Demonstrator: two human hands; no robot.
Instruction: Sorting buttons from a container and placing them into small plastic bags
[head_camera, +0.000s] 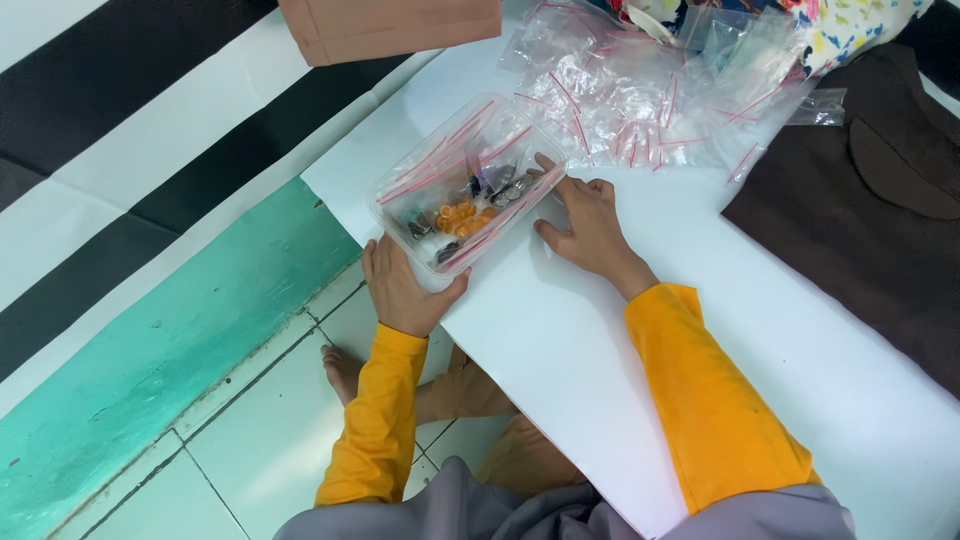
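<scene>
A teal and white tiled floor lies at the left beside a white bench. The left hand, fingers spread, rests flat against the near corner of a clear plastic box standing near the bench's left edge and holding small bags with orange and grey pieces. The right hand presses open fingers on the box's right side. Right of it lies a heap of clear zip bags, then brown cloth.
</scene>
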